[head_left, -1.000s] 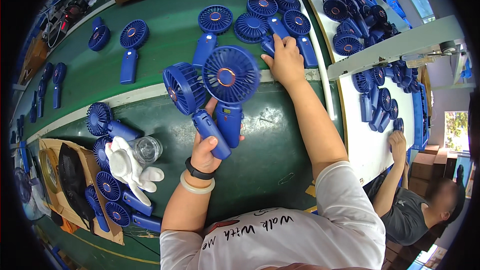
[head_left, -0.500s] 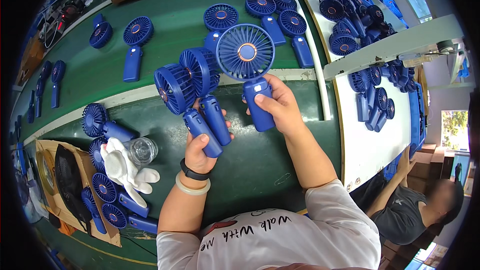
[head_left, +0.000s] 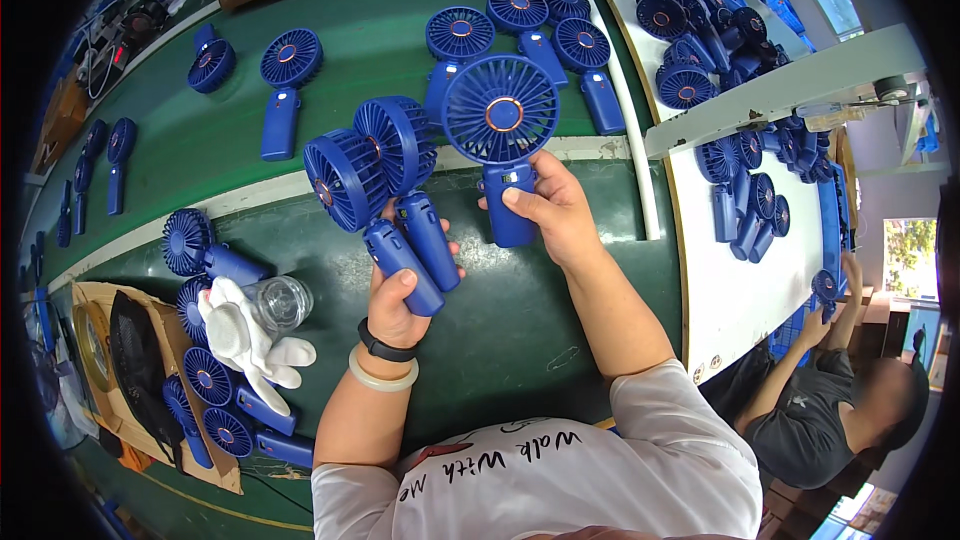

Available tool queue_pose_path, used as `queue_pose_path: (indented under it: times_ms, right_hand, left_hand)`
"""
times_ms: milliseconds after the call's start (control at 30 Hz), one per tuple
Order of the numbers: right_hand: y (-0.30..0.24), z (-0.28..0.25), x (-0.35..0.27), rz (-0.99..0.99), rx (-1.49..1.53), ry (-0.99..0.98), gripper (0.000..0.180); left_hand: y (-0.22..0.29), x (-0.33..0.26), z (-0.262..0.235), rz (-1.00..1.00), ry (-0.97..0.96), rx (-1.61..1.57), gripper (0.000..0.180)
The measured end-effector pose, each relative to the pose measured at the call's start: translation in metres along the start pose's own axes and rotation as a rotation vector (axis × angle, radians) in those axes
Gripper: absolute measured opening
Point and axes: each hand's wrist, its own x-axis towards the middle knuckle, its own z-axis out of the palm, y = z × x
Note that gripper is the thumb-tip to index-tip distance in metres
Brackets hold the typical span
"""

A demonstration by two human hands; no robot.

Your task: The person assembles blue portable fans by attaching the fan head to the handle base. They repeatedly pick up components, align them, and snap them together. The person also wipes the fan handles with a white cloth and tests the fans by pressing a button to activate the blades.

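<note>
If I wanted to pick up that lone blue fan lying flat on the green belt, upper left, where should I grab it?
By its handle, from above. The lone blue fan lies flat with its round grille head toward the far side and its straight, narrow handle pointing toward the person. The handle probably fits a closed hand better than the wide, slotted head, and nothing lies beside it.

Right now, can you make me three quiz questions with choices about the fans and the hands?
1. Where is the white glove?
A. beside the clear jar
B. on the white table
C. on the cardboard box

2. How many fans does the left hand hold?
A. one
B. two
C. four

3. How is the fan in the right hand held?
A. lying flat on the belt
B. upside down
C. by its handle, head up

Answers: 1 A, the glove lies against the jar. 2 B, two handles sit in its fingers. 3 C, the fingers wrap the handle below the round head.
</note>
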Motion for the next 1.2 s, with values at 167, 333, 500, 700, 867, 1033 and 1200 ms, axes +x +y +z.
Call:
queue_pose_path:
  times_ms: [167,333,500,700,867,1033,1200]
  right_hand:
    - [0.002,-0.001,0.002,-0.013,0.002,0.0,0.044]
    - [0.001,-0.001,0.002,0.02,-0.012,0.007,0.05]
    - [0.009,-0.014,0.002,0.031,-0.003,-0.055,0.058]
    - [0.005,-0.015,0.005,0.189,0.93,-0.523,0.067]
    - [0.011,-0.019,0.005,0.193,1.019,-0.639,0.069]
    - [0.009,-0.017,0.004,0.203,0.977,-0.624,0.067]
    - [0.008,-0.017,0.004,0.2,0.95,-0.571,0.064]
  left_hand:
    - [0.0,0.001,0.001,-0.005,-0.011,0.0,0.086]
    - [-0.001,0.001,-0.001,0.002,-0.015,-0.004,0.084]
    - [0.0,0.0,0.0,0.001,-0.009,-0.008,0.083]
    - [0.0,0.0,0.002,0.007,0.005,0.013,0.084]
    - [0.0,0.0,0.002,0.008,0.003,0.024,0.085]
    - [0.0,0.0,0.001,-0.001,0.014,0.014,0.085]
    - [-0.001,0.0,0.001,-0.01,0.016,0.011,0.085]
